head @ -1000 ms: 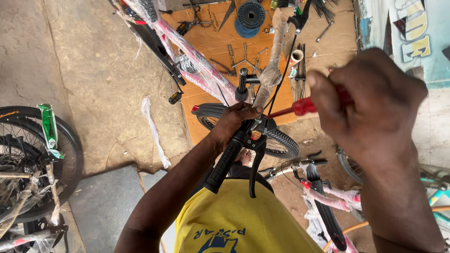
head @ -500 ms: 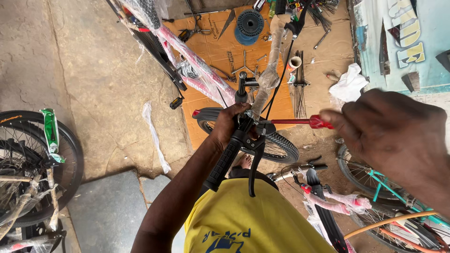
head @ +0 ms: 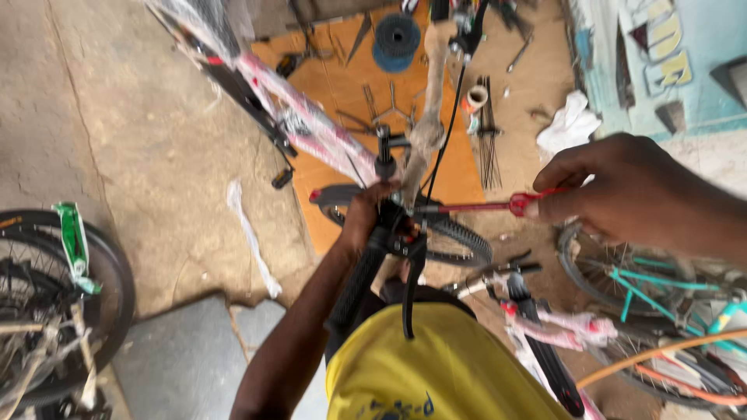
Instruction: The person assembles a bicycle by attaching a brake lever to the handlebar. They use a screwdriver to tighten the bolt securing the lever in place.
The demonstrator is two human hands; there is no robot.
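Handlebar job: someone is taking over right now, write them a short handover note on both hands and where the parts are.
Left hand: wrapped around the handlebar by the black grip; the brake lever hangs below it.
Right hand: pinching the red handle of a screwdriver, shaft level, tip at the clamp beside the left hand.
Front wheel sits beneath the bar. Loose tools lie on the orange board beyond.
Done: tool placed at the clamp.
Left: cannot tell how tight the fastener is.
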